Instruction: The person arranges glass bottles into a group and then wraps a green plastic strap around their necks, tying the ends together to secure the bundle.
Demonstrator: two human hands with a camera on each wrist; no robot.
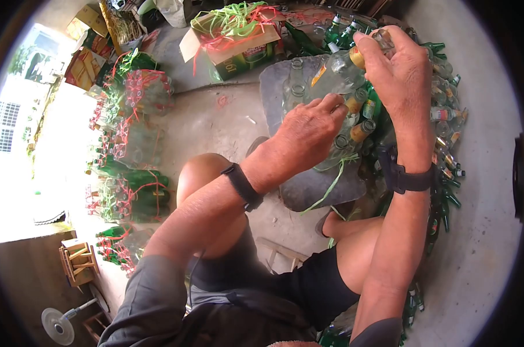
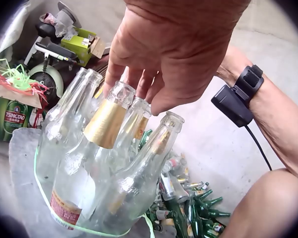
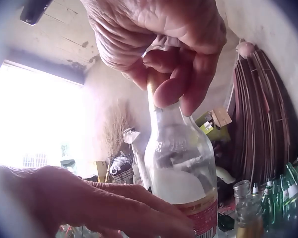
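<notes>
My right hand [image 1: 403, 72] grips a clear glass bottle [image 1: 337, 78] by its gold-wrapped neck, thumb and fingers round it. The bottle is tilted in the head view; its red label [image 3: 201, 218] shows in the right wrist view. Just below, my left hand [image 1: 302, 136] hangs over a cluster of clear bottles, fingers loosely bent. In the left wrist view its fingers overlap the mouths of clear bottles [image 2: 84, 163], one with gold foil [image 2: 103, 125]. A green string [image 2: 97, 231] loops round this group. From the right wrist side, the left fingers stretch across the held bottle's lower part.
The clear bottles stand on a dark grey mat [image 1: 299, 196]. Loose green and clear bottles [image 1: 441, 113] lie piled along the right wall. Behind is a carton [image 1: 238, 58] with green and red strings. Tied bottle bundles [image 1: 137, 144] stand at left, a fan [image 1: 58, 325] lower left.
</notes>
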